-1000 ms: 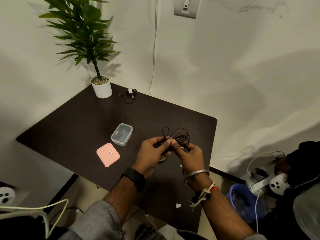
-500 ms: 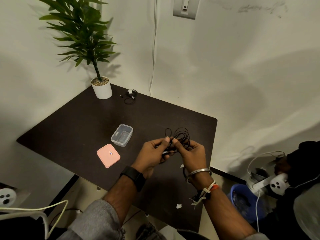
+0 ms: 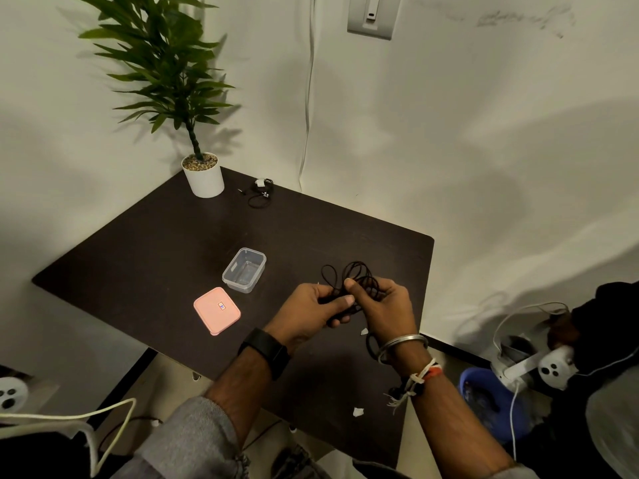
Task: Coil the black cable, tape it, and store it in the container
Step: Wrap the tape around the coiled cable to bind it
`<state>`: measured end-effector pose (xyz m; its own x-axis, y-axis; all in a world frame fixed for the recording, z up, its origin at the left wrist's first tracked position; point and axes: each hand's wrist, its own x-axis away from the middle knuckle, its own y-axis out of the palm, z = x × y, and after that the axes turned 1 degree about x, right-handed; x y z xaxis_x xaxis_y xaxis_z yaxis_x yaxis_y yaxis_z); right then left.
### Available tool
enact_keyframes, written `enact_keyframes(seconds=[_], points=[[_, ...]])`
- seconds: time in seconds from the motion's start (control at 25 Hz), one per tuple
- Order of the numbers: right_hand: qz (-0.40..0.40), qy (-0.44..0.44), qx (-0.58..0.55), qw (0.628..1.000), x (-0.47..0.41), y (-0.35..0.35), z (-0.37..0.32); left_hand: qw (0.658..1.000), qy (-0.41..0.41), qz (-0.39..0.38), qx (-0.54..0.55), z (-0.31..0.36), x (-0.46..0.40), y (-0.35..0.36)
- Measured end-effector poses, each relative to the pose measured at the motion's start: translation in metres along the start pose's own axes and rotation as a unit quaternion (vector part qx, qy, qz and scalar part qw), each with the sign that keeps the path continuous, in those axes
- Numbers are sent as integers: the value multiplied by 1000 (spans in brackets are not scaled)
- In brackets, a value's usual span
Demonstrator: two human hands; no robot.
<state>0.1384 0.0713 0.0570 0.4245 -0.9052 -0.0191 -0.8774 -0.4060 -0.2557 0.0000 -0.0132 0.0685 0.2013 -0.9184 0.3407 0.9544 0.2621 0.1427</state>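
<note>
A thin black cable [image 3: 358,275] is gathered into loose loops above the dark table [image 3: 155,243]. My left hand [image 3: 307,311] pinches the bundle from the left with thumb and fingers. From the right, my right hand [image 3: 387,305] grips the same bundle, and a stretch of cable hangs down by its wrist. The clear plastic container [image 3: 244,270] stands open to the left of my hands. Its pink lid [image 3: 216,310] lies flat in front of it. No tape roll shows.
A potted plant [image 3: 203,174] stands at the table's far corner, with a second small coiled cable [image 3: 261,193] beside it. White scraps [image 3: 358,412] lie near the front edge. On the floor at right are a blue bin [image 3: 491,402], white headsets and a seated person.
Both hands have shifted slightly right and away from me with the cable. The loops look more bunched between the fingers than a second ago.
</note>
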Motion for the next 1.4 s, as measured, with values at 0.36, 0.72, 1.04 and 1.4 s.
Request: enact_keyframes(seconds=[0.36,0.72,1.04,1.4], points=[[-100,-21,-22,995,9,-24,11,989,-41,42,139,-10,-4,-5],[-91,-23,-49,994,5,-14,7,999,-24,-15,-17,3,6,2],[-67,-18,-13,998,-2,-15,7,993,-47,-31,-107,10,11,12],[-128,1,16,992,-1,-15,0,890,89,-62,-443,5,1,4]])
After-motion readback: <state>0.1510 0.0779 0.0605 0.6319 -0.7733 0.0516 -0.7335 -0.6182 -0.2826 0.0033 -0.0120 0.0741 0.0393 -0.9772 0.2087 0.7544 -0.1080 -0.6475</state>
